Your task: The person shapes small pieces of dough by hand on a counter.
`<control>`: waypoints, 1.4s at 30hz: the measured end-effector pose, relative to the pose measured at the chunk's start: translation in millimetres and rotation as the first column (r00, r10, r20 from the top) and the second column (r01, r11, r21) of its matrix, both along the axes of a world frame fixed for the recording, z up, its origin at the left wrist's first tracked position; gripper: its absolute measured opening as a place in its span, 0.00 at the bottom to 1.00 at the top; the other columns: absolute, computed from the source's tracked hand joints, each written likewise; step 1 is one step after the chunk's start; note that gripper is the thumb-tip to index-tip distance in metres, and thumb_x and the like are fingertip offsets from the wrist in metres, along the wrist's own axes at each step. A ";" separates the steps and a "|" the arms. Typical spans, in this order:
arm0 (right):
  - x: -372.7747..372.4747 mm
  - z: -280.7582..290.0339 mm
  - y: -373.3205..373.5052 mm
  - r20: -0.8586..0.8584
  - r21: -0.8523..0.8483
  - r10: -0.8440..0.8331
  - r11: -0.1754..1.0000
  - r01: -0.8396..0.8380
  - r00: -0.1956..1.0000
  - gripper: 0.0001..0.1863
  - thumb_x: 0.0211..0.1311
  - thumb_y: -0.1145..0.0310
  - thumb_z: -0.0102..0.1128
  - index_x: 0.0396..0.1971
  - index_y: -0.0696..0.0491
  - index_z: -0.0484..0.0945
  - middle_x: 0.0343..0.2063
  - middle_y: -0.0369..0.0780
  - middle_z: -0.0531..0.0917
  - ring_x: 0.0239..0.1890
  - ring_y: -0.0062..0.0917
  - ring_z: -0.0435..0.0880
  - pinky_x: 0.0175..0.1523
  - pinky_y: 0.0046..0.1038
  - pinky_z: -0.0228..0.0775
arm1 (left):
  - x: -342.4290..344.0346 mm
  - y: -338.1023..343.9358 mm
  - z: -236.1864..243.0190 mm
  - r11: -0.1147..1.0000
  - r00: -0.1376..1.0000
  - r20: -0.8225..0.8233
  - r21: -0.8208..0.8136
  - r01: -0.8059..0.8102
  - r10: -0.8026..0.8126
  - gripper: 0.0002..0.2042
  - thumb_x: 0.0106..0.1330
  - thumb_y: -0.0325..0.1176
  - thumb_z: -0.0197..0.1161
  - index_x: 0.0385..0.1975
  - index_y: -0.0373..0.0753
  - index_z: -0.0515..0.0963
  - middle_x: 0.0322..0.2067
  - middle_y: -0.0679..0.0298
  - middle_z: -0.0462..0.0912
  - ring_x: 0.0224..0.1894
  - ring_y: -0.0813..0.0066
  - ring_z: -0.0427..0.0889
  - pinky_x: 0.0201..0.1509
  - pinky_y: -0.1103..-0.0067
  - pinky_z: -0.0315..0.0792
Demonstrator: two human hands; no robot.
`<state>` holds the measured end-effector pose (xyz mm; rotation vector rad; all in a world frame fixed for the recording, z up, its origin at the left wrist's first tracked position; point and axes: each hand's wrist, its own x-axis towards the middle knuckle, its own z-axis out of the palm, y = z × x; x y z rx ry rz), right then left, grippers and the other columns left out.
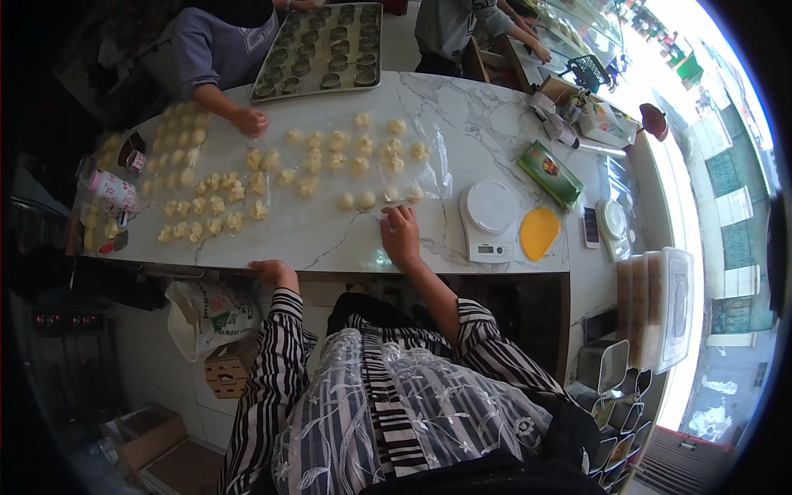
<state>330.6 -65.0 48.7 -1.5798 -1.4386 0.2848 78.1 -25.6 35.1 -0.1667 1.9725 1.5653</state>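
Observation:
My right hand is low over the marble-patterned table, its fingers apart and slightly bent. The fingertips come close to a small dough ball in the nearest row; I cannot tell whether they touch it. At the table's front edge, my left hand rests with its fingers stretched to the left and holds nothing that I can see. Beyond my right hand, several pale dough balls lie on a clear plastic sheet. More uneven dough pieces lie in rows to the left.
A white kitchen scale stands on the right, beside a yellow disc, a green packet and a phone. A tray of metal rings lies at the back. Across the table, a co-worker's hand is near the dough. A pink-and-white container stands left.

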 end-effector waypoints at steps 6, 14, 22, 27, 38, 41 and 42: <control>5.7 2.7 -26.6 0.013 -0.006 0.310 0.951 -0.310 0.951 0.14 0.48 0.80 0.58 0.38 0.56 0.78 0.30 0.44 0.76 0.38 0.40 0.73 0.44 0.36 0.69 | -35.1 -4.7 -34.7 1.000 0.993 -0.118 0.031 -0.003 0.007 0.42 0.72 0.59 0.30 0.55 0.13 0.60 0.58 0.31 0.64 0.62 0.42 0.65 0.67 0.66 0.59; -17.8 4.2 -15.2 -0.006 0.023 0.337 0.941 -0.337 0.941 0.10 0.48 0.79 0.59 0.34 0.56 0.79 0.29 0.43 0.76 0.37 0.39 0.75 0.43 0.36 0.69 | -25.7 -5.6 -7.6 1.000 1.000 0.007 -0.011 0.020 -0.020 0.39 0.72 0.58 0.32 0.60 0.19 0.57 0.61 0.35 0.61 0.63 0.46 0.65 0.68 0.67 0.59; 2.8 -5.0 4.8 0.034 0.028 0.002 1.000 -0.003 0.999 0.10 0.53 0.80 0.53 0.36 0.56 0.78 0.31 0.43 0.77 0.41 0.39 0.74 0.46 0.36 0.68 | 87.7 -73.7 156.9 0.251 0.453 -0.636 0.386 0.888 -0.625 0.21 0.69 0.40 0.51 0.58 0.37 0.63 0.55 0.55 0.70 0.60 0.65 0.66 0.66 0.69 0.53; 3.0 -8.7 -21.0 -0.008 0.042 0.389 0.921 -0.388 0.921 0.11 0.51 0.80 0.55 0.36 0.55 0.78 0.31 0.43 0.77 0.40 0.40 0.75 0.44 0.37 0.69 | 123.9 -135.7 323.5 -0.204 -0.318 -0.817 -0.457 0.866 0.481 0.15 0.69 0.43 0.50 0.45 0.41 0.75 0.55 0.59 0.74 0.63 0.61 0.67 0.63 0.65 0.63; 7.1 -2.9 -11.2 -0.126 -0.083 0.317 0.941 -0.328 0.940 0.24 0.45 0.79 0.63 0.47 0.54 0.76 0.36 0.42 0.79 0.43 0.39 0.77 0.49 0.35 0.70 | 127.2 -175.7 350.1 0.022 -0.471 -0.600 -0.602 0.798 0.647 0.24 0.72 0.40 0.43 0.63 0.33 0.62 0.62 0.56 0.66 0.64 0.63 0.64 0.73 0.69 0.54; 13.9 33.5 -10.2 -0.170 0.052 0.276 0.961 -0.271 0.946 0.31 0.42 0.74 0.68 0.53 0.53 0.73 0.45 0.43 0.78 0.52 0.40 0.75 0.55 0.35 0.68 | 122.8 -183.8 342.3 0.049 -0.481 -0.678 -0.550 0.833 0.556 0.23 0.72 0.38 0.43 0.62 0.32 0.63 0.59 0.55 0.69 0.62 0.64 0.68 0.71 0.70 0.58; 23.7 46.0 -11.1 -0.131 -0.037 0.337 0.938 -0.345 0.932 0.36 0.39 0.71 0.71 0.56 0.48 0.72 0.52 0.44 0.75 0.58 0.41 0.71 0.60 0.36 0.66 | 121.0 -183.0 340.2 0.049 -0.483 -0.682 -0.551 0.833 0.549 0.23 0.72 0.38 0.43 0.62 0.32 0.63 0.59 0.55 0.69 0.62 0.64 0.68 0.71 0.70 0.58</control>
